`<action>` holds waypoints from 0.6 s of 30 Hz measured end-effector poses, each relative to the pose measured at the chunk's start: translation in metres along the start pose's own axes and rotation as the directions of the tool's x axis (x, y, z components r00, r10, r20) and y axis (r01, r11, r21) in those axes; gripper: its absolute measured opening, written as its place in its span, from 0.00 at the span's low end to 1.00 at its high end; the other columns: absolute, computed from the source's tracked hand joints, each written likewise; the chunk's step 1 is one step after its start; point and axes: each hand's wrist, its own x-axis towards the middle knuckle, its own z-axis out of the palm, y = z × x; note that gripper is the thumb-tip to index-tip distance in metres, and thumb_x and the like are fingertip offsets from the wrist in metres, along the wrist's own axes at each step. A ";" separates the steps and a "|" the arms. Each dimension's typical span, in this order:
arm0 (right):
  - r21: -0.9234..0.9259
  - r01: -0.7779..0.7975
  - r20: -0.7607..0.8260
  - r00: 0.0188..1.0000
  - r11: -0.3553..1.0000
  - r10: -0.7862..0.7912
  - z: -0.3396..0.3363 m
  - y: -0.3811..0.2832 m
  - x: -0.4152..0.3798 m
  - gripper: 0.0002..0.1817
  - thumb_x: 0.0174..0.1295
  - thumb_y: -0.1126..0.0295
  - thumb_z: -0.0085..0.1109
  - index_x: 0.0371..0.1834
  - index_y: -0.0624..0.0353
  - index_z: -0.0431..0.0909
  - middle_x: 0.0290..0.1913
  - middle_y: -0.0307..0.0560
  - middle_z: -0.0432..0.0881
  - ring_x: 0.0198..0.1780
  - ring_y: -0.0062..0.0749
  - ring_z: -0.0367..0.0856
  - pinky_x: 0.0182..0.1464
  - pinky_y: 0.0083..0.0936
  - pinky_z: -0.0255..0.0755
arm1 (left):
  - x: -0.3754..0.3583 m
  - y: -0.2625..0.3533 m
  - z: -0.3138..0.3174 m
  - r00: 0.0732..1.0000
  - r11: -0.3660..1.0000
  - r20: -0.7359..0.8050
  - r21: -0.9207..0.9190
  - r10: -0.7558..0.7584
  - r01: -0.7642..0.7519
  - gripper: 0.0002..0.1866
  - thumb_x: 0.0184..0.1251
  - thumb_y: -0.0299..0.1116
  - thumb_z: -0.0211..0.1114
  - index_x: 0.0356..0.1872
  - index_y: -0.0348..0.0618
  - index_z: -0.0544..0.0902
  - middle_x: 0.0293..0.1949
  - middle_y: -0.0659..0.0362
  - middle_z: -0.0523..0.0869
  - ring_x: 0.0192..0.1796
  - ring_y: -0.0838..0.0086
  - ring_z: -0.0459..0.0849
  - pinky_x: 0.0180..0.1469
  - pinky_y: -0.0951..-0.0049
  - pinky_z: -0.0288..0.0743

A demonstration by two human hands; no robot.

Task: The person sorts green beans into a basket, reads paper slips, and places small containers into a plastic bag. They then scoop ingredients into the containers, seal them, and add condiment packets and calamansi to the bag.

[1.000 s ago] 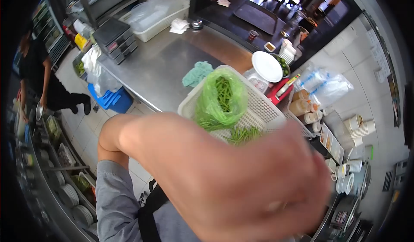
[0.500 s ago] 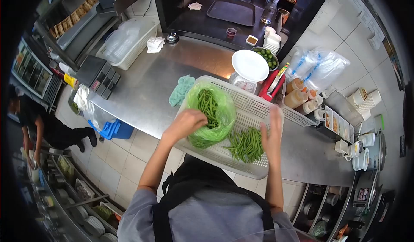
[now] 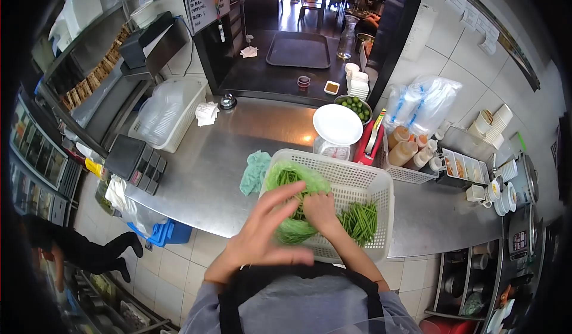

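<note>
A white perforated plastic basket (image 3: 381, 191) stands at the counter's front edge. On its left side sits a green plastic bag (image 3: 292, 231) of green beans, partly hidden by my hands. A loose pile of green beans (image 3: 361, 222) lies on the basket's right side. My left hand (image 3: 265, 227) is raised in front of the bag, fingers spread, holding nothing. My right hand (image 3: 320, 210) reaches across to the bag's right side with its fingers curled closed; what they grip is hidden.
Behind the basket stand a scale with a white plate (image 3: 338, 125), a bowl of small green fruit (image 3: 356, 106) and a red tape dispenser (image 3: 370, 140). A teal cloth (image 3: 255, 172) lies left of the basket. Sauce bottles (image 3: 403, 152) stand at right. Another person (image 3: 74, 241) is at far left.
My right hand has moved left from the loose beans to the bag. My left hand has come out of the bag and opened toward me. The camera view has tilted up.
</note>
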 end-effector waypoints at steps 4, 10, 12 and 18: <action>-0.003 -0.044 0.076 0.996 0.999 0.044 0.002 -0.004 0.004 0.05 0.47 0.72 0.55 0.24 0.56 0.81 0.28 0.46 0.81 0.34 0.39 0.80 0.39 0.39 0.67 | 0.023 0.047 0.014 0.803 0.719 -0.461 -0.401 0.377 -0.567 0.51 0.42 0.44 0.76 0.69 0.60 0.54 0.62 0.45 0.68 0.60 0.47 0.72 0.63 0.41 0.60; 0.029 -0.093 0.118 0.989 0.995 0.089 0.003 -0.008 0.002 0.06 0.45 0.72 0.58 0.27 0.56 0.80 0.32 0.47 0.81 0.37 0.39 0.80 0.42 0.40 0.64 | 0.029 0.041 0.023 0.774 0.415 -0.456 -0.661 0.439 -0.625 0.39 0.42 0.36 0.77 0.58 0.50 0.66 0.49 0.44 0.75 0.53 0.46 0.76 0.63 0.45 0.64; 0.094 -0.100 0.080 0.992 0.991 0.093 0.004 -0.007 -0.002 0.05 0.44 0.73 0.58 0.26 0.57 0.79 0.32 0.47 0.81 0.37 0.38 0.79 0.43 0.39 0.62 | 0.029 0.034 0.033 0.734 0.337 -0.525 -0.661 0.431 -0.671 0.38 0.41 0.35 0.78 0.56 0.48 0.68 0.46 0.42 0.75 0.51 0.44 0.76 0.60 0.46 0.68; 0.272 -0.084 -0.105 0.988 0.959 0.117 0.001 -0.006 -0.009 0.03 0.47 0.72 0.59 0.24 0.56 0.77 0.30 0.43 0.79 0.38 0.37 0.78 0.44 0.37 0.59 | 0.022 0.036 0.019 0.827 0.415 -0.384 -0.728 0.412 -0.545 0.43 0.41 0.45 0.78 0.60 0.53 0.62 0.54 0.45 0.67 0.54 0.46 0.71 0.57 0.44 0.69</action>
